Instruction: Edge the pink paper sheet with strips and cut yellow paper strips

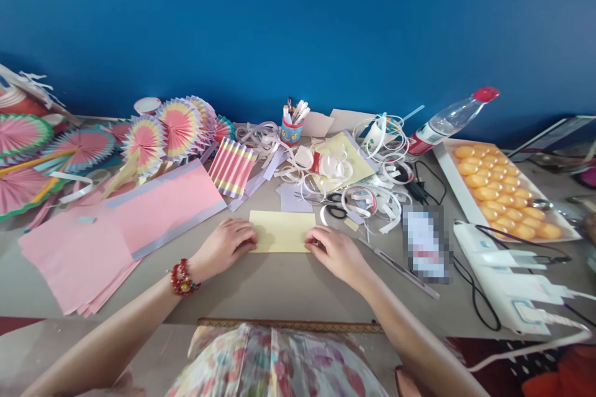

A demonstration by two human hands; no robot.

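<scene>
A pale yellow rectangle of paper lies before me near the middle of the table, its long side across my view. My left hand, with a red bead bracelet at the wrist, pinches the paper's left end. At the opposite end, my right hand grips the paper between thumb and curled fingers. Just beyond the sheet is a small lilac piece of paper. Pink sheets are stacked left of my left hand, with a lilac-edged pink strip overlapping them.
Folded paper fans crowd the back left, beside a pleated strip. Curled white strips, scissors and a pen cup sit behind. Rightward are a utility knife, a bottle, a fruit box and a power strip.
</scene>
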